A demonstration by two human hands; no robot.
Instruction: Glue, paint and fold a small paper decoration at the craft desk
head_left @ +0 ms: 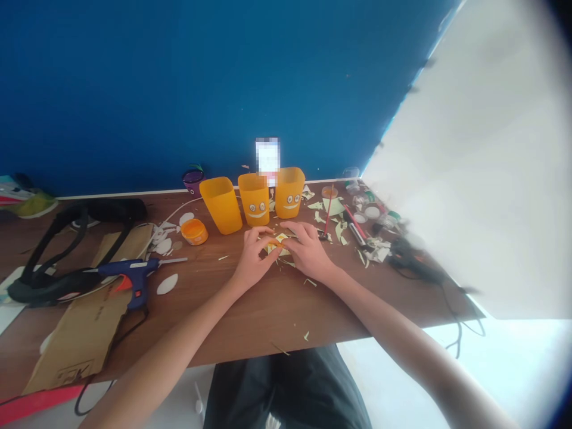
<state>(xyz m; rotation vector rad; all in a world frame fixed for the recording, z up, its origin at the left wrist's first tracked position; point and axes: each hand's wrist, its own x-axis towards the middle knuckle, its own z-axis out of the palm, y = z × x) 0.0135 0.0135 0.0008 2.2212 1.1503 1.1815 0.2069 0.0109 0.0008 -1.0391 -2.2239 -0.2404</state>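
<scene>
Grip narrow: your left hand (254, 257) and right hand (309, 250) pinch a small orange piece (276, 242) between fingertips, by pale-yellow paper scraps (284, 252) on the brown wood-grain table (250, 322), near three tapered orange plastic cups (254, 195).

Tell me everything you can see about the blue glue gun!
The glue gun looks like dark blue plastic, with an orange-red trigger and a pale label on its side. It lies on its side, partly over the brown cardboard, nozzle toward the picture's left. A pale stick pokes out of its back. Neither the left hand nor the right hand touches it.
</scene>
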